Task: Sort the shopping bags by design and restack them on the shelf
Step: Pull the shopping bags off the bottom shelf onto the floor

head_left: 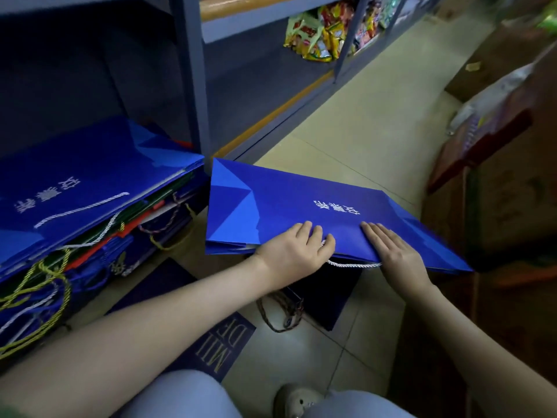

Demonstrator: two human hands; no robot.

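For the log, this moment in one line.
left hand: grips flat blue paper shopping bag | right hand: rests on it | bag: unshelved

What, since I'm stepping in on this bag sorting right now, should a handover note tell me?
Left hand: grips the near edge of the blue bag, fingers curled beside its white cord.
Right hand: fingers flat on the same bag.
The bag is held just right of the shelf stack.
Done: a blue bag of what looks like the same design tops that stack.
Left: add this one. Green, red and navy bags lower in the stack look mixed, and dark bags lie on the floor.
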